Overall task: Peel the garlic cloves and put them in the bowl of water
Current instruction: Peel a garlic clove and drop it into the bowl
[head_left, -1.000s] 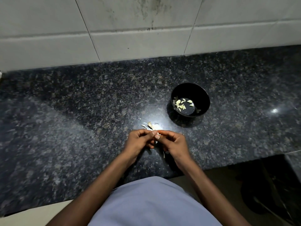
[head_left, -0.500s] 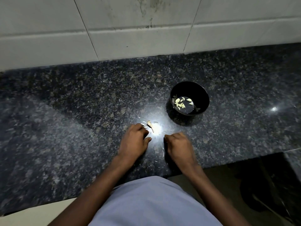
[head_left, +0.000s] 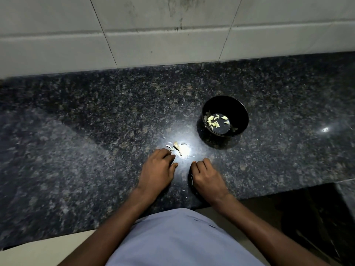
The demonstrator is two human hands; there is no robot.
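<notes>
A speckled dark granite counter [head_left: 76, 150], glossy under a bright glare, runs below a pale tiled wall [head_left: 172, 45]. On it stands a round black bowl [head_left: 241, 112] of water with pale, curved peeled cloves [head_left: 212, 120] afloat. Both hands rest knuckles-up at the counter's near edge, fingers curled under; whether either holds anything cannot be told. Papery garlic scraps [head_left: 176, 146] lie just beyond the left hand [head_left: 156, 169], the nearer one; the right hand [head_left: 208, 177] sits closer to the bowl
</notes>
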